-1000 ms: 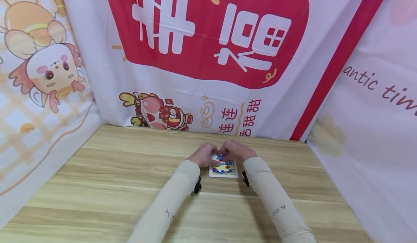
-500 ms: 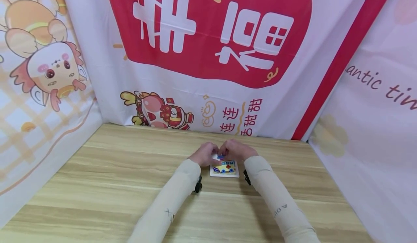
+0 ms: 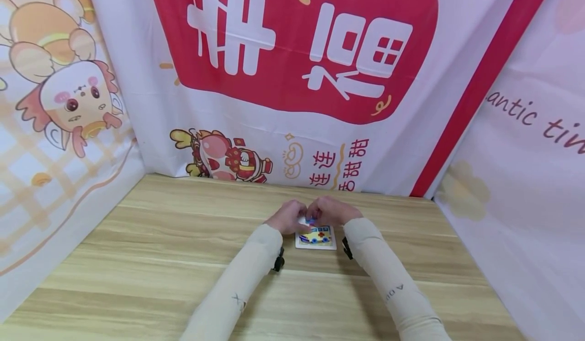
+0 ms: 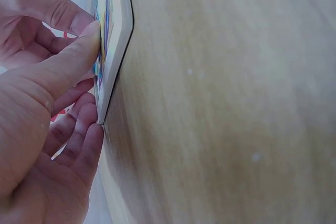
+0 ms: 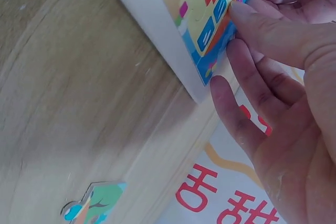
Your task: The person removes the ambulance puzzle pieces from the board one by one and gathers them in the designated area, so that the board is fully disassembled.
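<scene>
A small jigsaw puzzle [image 3: 316, 241] in a white-bordered tray shows a yellow ambulance with blue wheels and a red cross. It lies on the wooden table, its far part covered by both hands. My left hand [image 3: 289, 216] grips the far left of it, thumb [image 4: 79, 48] on the picture and fingertips along the tray's edge. From the right, my right hand [image 3: 333, 211] holds the far edge, thumb [image 5: 257, 19] on the picture by the blue windows and fingers curled at the border. The two hands almost meet; what lies under their fingertips is hidden.
A loose puzzle piece [image 5: 100, 203], green with blue and orange, lies on the table in the right wrist view. The wooden table [image 3: 183, 260] ends at a hanging printed cloth [image 3: 292, 143] behind the hands. More cloth hangs at both sides.
Both hands stay at the far edge of the puzzle with almost no movement. The whole head view shifts slightly.
</scene>
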A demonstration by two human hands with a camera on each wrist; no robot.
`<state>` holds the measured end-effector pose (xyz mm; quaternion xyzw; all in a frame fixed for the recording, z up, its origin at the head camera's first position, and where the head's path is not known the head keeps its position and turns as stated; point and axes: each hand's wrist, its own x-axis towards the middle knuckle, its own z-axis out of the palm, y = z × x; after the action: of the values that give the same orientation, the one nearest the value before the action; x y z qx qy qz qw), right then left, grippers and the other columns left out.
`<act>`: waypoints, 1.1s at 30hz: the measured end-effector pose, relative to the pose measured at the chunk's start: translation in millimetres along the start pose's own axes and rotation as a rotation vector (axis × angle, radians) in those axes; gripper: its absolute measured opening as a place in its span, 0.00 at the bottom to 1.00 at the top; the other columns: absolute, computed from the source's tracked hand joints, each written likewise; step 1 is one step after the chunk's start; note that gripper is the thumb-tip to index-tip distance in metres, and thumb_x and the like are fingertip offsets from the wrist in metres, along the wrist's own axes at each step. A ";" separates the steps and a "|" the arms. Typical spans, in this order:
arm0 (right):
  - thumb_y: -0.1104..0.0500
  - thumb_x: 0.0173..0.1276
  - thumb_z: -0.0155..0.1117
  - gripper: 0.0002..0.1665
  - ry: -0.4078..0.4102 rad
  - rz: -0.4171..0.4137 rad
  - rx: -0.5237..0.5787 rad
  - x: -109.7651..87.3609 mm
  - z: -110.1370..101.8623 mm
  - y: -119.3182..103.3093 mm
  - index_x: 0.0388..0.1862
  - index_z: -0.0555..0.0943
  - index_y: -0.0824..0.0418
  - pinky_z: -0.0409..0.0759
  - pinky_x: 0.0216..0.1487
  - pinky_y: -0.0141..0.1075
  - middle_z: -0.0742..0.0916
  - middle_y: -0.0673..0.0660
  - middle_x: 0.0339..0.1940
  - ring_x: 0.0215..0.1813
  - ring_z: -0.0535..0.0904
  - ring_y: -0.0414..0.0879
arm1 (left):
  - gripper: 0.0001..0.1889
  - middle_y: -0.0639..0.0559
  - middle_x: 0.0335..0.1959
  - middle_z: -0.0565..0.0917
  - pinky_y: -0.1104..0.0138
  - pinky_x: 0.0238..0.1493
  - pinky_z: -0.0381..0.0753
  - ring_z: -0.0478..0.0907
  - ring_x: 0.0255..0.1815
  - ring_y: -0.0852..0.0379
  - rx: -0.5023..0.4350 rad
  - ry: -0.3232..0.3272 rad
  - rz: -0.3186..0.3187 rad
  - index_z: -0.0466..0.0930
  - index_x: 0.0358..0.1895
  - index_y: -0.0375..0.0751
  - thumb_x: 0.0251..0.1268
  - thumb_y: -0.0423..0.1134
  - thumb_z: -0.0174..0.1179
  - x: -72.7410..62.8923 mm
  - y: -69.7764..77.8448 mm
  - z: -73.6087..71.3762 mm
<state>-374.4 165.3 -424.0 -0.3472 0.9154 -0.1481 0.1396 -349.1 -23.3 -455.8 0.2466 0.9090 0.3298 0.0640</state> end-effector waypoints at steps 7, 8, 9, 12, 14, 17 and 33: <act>0.67 0.69 0.73 0.08 -0.021 0.017 -0.016 2.4 -0.3 -0.3 0.43 0.89 0.57 0.84 0.53 0.40 0.91 0.52 0.43 0.46 0.82 0.43 | 0.19 0.40 0.51 0.87 0.50 0.69 0.77 0.80 0.57 0.44 -0.027 0.011 -0.001 0.86 0.50 0.33 0.59 0.36 0.78 -1.3 2.3 -1.7; 0.67 0.69 0.73 0.08 -0.022 0.020 -0.018 2.4 -0.1 -0.3 0.43 0.88 0.57 0.84 0.53 0.40 0.91 0.52 0.43 0.46 0.82 0.44 | 0.19 0.40 0.51 0.87 0.50 0.69 0.76 0.79 0.58 0.44 -0.030 0.012 0.001 0.86 0.50 0.32 0.59 0.36 0.79 -1.4 2.3 -1.8; 0.67 0.69 0.73 0.08 -0.022 0.023 -0.017 2.4 0.1 -0.4 0.43 0.88 0.57 0.83 0.53 0.40 0.90 0.52 0.43 0.46 0.82 0.44 | 0.18 0.40 0.51 0.87 0.50 0.69 0.76 0.80 0.58 0.44 -0.028 0.014 0.003 0.86 0.50 0.33 0.58 0.36 0.79 -1.4 2.0 -1.6; 0.67 0.69 0.73 0.08 -0.015 0.024 -0.011 1.1 1.0 -0.8 0.43 0.86 0.56 0.82 0.52 0.40 0.89 0.52 0.43 0.46 0.81 0.46 | 0.18 0.41 0.51 0.88 0.50 0.70 0.76 0.80 0.58 0.45 -0.025 0.018 0.016 0.86 0.49 0.33 0.59 0.35 0.78 -1.1 1.1 -1.0; 0.67 0.69 0.74 0.09 -0.007 0.022 0.000 -0.3 1.7 -1.3 0.44 0.86 0.56 0.81 0.53 0.41 0.88 0.51 0.44 0.48 0.80 0.47 | 0.18 0.42 0.51 0.89 0.51 0.70 0.76 0.81 0.58 0.45 -0.016 0.021 0.020 0.86 0.49 0.34 0.59 0.35 0.78 -0.7 0.1 -0.4; 0.66 0.69 0.74 0.11 0.016 0.034 0.031 -3.7 2.2 -1.3 0.47 0.86 0.55 0.82 0.56 0.43 0.88 0.52 0.46 0.49 0.81 0.47 | 0.19 0.42 0.52 0.88 0.51 0.69 0.77 0.80 0.57 0.46 -0.007 0.022 0.009 0.86 0.51 0.34 0.59 0.36 0.78 -0.7 -1.0 0.4; 0.67 0.69 0.74 0.11 0.090 0.124 0.064 -20.1 2.3 21.0 0.47 0.91 0.56 0.86 0.58 0.41 0.93 0.51 0.45 0.48 0.86 0.42 | 0.22 0.43 0.58 0.84 0.52 0.70 0.78 0.80 0.61 0.46 -0.001 -0.007 -0.061 0.85 0.56 0.36 0.62 0.40 0.77 -0.5 -0.1 2.6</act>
<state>-371.6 193.5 -430.7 -0.2784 0.9352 -0.1841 0.1181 -347.9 -22.1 -457.9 0.2198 0.9158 0.3273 0.0771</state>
